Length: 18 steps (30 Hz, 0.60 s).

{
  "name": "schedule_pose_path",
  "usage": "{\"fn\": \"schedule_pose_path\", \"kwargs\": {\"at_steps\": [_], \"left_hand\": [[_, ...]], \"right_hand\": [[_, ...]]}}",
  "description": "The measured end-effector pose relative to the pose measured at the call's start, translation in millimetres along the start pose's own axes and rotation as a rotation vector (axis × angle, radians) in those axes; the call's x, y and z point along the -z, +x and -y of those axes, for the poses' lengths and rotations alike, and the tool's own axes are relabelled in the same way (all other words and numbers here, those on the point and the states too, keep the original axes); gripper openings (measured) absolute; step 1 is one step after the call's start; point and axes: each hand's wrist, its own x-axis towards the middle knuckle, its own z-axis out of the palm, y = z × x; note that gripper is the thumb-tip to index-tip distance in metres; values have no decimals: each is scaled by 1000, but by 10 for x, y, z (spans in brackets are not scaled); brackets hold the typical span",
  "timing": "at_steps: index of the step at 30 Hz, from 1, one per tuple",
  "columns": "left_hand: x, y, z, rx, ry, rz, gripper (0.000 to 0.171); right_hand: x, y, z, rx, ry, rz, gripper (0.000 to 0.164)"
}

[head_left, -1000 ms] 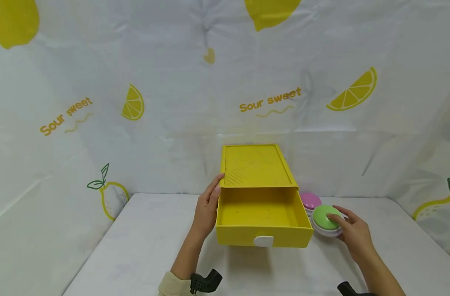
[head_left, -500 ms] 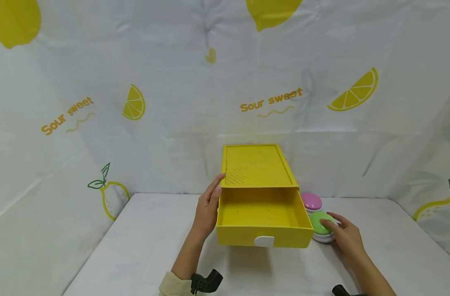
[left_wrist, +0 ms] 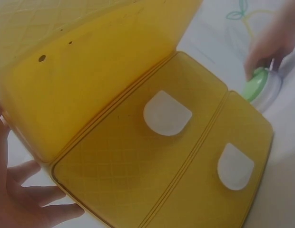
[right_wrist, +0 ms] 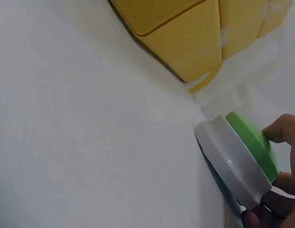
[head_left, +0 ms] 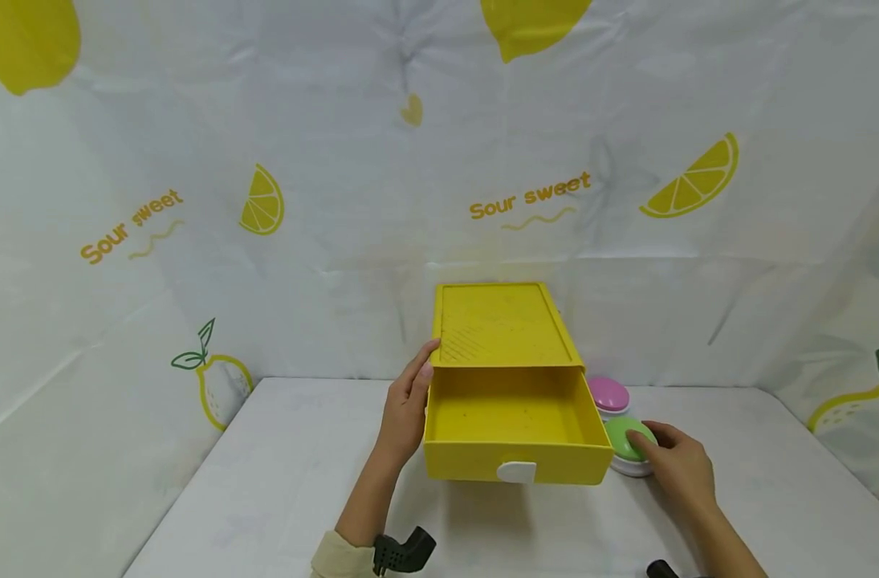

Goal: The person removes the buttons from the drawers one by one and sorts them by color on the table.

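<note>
In the head view a yellow drawer cabinet (head_left: 507,321) stands near the back of the table, its top drawer (head_left: 457,464) pulled out and bare inside. My left hand (head_left: 403,413) rests against the cabinet's left side; the left wrist view shows its fingers (left_wrist: 47,194) fairly straight along that edge. On the right, my right hand (head_left: 681,470) grips a round push button with a green dome (head_left: 627,437) on a white base, thumb on top and fingers round the far side. It sits beside the cabinet. Whether its base lies fully flat is unclear.
A pink-domed button (head_left: 608,393) sits just behind the green one, close to the cabinet's right side. Below the pulled-out drawer are closed drawers with white handles (left_wrist: 167,114). A white lemon-print sheet (head_left: 367,217) hangs behind the table (head_left: 280,474).
My right hand has brought the green-domed button left and down, close to the pink one and the cabinet, then barely moved in the last half second. My left hand has stayed put.
</note>
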Motion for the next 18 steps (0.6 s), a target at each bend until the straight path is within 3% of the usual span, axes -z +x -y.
{"fn": "schedule_pose_path", "kwargs": {"at_steps": [11,18], "left_hand": [[2,-9,-20,7,0,-5,42],[-1,-11,-16,1,-2,-3,42]], "right_hand": [[-99,-6,-93,87,-78,-72,71],[-89,-33,-111,143,-148,15,101]]}}
